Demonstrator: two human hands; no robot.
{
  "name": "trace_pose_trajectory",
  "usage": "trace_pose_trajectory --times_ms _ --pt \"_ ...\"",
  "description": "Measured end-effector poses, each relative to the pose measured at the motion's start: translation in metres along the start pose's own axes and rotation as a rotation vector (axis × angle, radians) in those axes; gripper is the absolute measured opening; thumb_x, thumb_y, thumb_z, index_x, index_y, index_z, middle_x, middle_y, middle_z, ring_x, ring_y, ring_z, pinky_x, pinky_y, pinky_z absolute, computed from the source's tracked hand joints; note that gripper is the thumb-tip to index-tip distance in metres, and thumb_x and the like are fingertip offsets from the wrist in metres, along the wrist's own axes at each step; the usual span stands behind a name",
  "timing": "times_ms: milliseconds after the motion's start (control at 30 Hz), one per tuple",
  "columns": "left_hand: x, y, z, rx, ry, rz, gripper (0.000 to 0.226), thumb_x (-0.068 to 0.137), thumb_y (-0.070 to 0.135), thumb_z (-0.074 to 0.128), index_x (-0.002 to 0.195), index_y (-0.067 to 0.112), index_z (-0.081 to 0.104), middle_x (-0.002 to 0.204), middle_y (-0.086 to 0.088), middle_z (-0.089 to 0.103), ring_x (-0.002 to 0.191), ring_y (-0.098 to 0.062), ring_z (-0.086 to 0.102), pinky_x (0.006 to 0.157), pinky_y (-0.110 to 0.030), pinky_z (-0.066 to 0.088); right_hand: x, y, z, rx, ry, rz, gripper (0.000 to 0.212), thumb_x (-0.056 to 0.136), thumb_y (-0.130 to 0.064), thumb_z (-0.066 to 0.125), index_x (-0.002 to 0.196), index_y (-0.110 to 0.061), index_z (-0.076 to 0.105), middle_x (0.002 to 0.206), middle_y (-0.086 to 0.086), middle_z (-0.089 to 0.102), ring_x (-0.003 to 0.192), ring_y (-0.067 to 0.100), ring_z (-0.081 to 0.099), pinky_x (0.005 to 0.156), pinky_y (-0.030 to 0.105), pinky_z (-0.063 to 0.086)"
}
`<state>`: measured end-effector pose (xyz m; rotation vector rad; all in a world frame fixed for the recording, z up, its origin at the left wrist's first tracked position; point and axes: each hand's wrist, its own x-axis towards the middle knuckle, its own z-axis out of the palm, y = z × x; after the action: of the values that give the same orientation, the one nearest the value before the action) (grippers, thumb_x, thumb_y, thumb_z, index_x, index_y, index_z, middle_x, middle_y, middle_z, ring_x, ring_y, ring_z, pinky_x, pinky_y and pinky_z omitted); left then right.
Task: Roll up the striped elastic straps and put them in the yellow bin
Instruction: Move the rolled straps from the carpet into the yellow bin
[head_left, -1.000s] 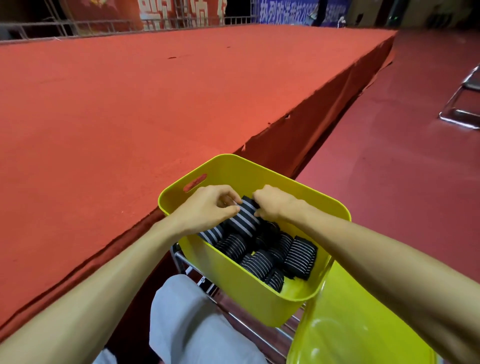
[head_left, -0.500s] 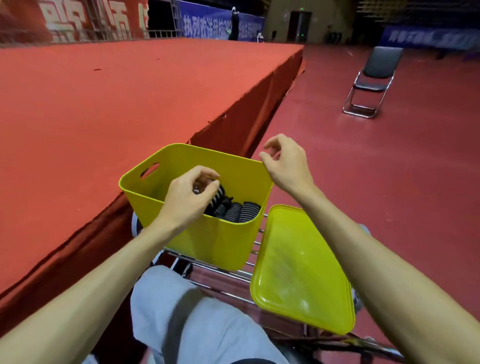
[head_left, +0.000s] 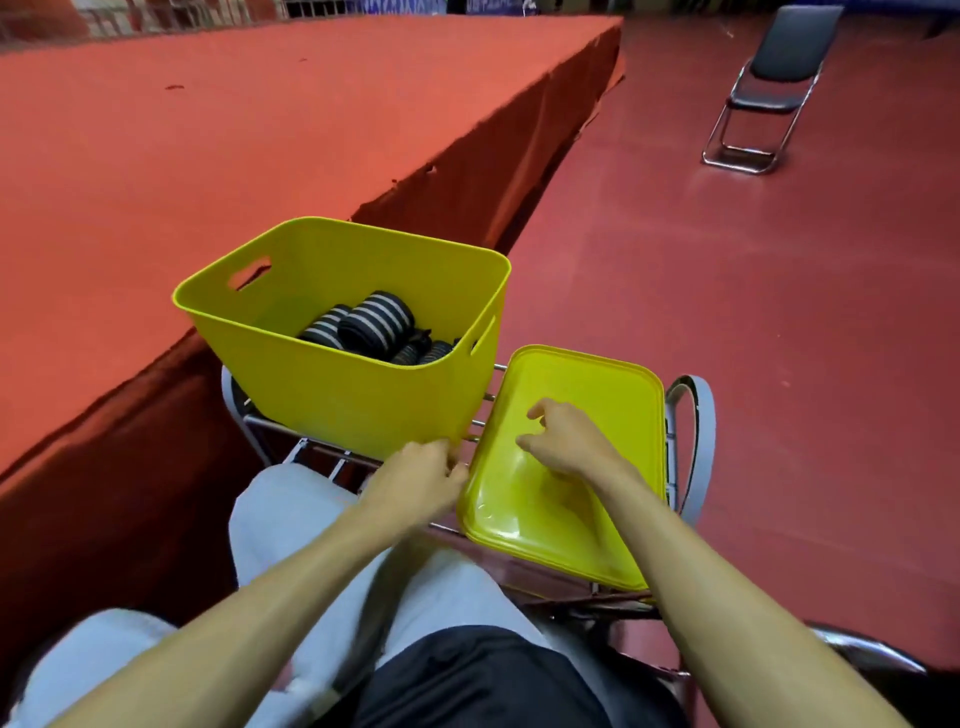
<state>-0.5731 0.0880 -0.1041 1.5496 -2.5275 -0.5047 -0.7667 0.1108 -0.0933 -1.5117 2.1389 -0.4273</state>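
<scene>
Several rolled straps (head_left: 375, 321) in yellow bin (head_left: 337, 405), lid (head_left: 602, 400) beside

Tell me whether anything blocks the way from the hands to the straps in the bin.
Nothing visible does. The bin is open on top, the rolled straps lying inside. The lid lies to its right, off the opening; the left hand is at the lid's left edge, the right hand over it.

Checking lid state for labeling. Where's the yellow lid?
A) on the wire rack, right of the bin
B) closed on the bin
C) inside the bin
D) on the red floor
A: the lid lies on the wire rack beside the open yellow bin, with the rolled straps visible inside.
</scene>
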Motion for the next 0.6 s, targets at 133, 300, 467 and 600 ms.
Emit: trace_pose_trajectory --times_ms 133,300,467,600 --pt "0.000 0.006 0.023 0.165 -0.214 -0.157 0.036 0.092 0.035 0.047 0.101 0.003 0.062 0.112 -0.023 0.064 0.104 -0.038 0.060 0.081 -0.038 0.046 -0.012 0.011 0.011 -0.122 -0.113 -0.033 0.055 0.092 -0.031 0.060 0.140 -0.008 0.047 0.140 0.017 0.051 0.128 0.030 0.049 0.097 0.034 0.042" --pt "0.002 0.013 0.029 -0.275 -0.258 -0.263 0.029 0.092 0.024 0.056 0.077 0.001 0.062 0.078 -0.018 0.068 0.070 -0.030 0.066 0.060 -0.029 0.049 -0.024 0.007 0.012 -0.206 -0.211 -0.087 0.058 0.094 -0.042 0.057 0.139 -0.006 0.048 0.144 0.017 0.048 0.132 0.031 0.045 0.103 0.036 0.040" --pt "0.009 0.046 -0.006 -0.886 -0.131 -0.211 0.027 0.093 0.008 0.050 0.066 0.010 0.049 0.053 -0.004 0.053 0.054 -0.025 0.061 0.058 -0.029 0.052 -0.033 -0.007 -0.022 -0.173 -0.279 -0.131 0.091 0.088 -0.059 0.056 0.155 -0.011 0.016 0.161 0.017 0.014 0.150 0.028 0.010 0.118 0.037 0.016" --pt "0.013 0.087 -0.045 -1.024 -0.057 -0.048 0.032 0.098 0.000 0.037 0.069 0.010 0.046 0.045 0.006 0.044 0.044 -0.011 0.046 0.051 -0.027 0.053 -0.049 -0.008 -0.065 -0.068 -0.185 -0.187 0.087 0.091 -0.053 0.053 0.155 -0.013 0.010 0.162 0.010 0.011 0.150 0.020 0.007 0.118 0.031 0.012"
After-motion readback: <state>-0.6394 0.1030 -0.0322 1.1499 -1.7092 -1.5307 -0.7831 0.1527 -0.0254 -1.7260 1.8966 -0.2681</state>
